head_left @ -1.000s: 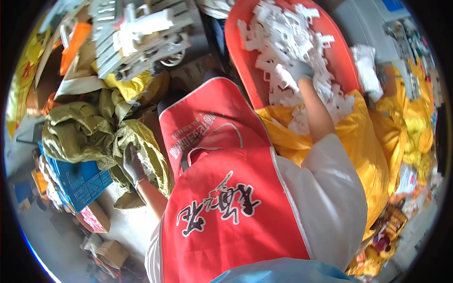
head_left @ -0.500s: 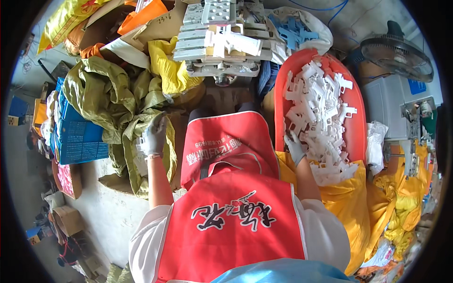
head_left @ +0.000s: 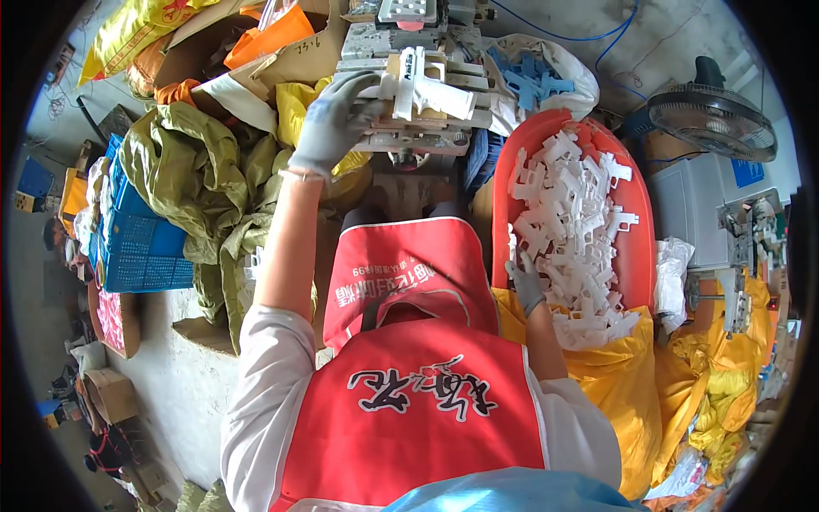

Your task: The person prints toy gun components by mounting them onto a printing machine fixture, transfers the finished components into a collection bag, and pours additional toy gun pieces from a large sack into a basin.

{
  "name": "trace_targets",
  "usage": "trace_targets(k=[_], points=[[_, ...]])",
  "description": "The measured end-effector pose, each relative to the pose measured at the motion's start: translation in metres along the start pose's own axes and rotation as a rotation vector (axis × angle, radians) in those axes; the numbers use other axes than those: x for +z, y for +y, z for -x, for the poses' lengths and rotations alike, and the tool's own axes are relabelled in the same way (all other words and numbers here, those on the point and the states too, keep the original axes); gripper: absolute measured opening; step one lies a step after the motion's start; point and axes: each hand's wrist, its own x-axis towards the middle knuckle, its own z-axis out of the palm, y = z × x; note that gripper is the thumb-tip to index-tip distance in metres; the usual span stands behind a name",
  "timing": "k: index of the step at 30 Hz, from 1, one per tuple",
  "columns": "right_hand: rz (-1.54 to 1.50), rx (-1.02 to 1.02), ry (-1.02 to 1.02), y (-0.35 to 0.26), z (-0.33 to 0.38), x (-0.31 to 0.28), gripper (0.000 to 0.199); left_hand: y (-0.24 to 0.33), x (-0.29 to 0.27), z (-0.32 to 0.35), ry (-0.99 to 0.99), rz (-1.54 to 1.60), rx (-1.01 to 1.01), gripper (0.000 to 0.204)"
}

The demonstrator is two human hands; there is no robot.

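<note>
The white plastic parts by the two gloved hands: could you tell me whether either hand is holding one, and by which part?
The left hand grips white parts on the machine at their left end. The right hand rests among the tub's white parts; its grasp cannot be told.

Blue sign (head_left: 747,172) right; yellow bag (head_left: 149,21) top-left

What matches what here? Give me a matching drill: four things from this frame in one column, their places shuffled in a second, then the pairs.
Things:
1. white moulded plastic parts
2. blue plastic lattice crate
3. round black electric fan
4. blue moulded plastic pieces

Places:
A. far left, beside the olive-green woven sacks
B. inside a white bag at top centre
C. heaped in the oval red plastic tub
D. upper right, beyond the tub

Pairs: 1-C, 2-A, 3-D, 4-B
</note>
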Motion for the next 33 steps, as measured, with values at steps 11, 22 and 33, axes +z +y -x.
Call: trace_targets(k=[11,22,33], points=[[-0.231,-0.630,0.172,-0.198,-0.031,-0.020,0.042,-0.023,0.002,0.000,0.192,0.312,-0.091,0.027],[0.552,-1.155,0.071,-0.323,-0.105,0.040,0.043,-0.055,-0.078,0.194,0.469,0.045,-0.695,0.020],[0.909,-1.291,0.192,-0.326,-0.091,0.032,0.043,-0.067,-0.073,0.260,0.549,0.335,-0.858,0.022]])
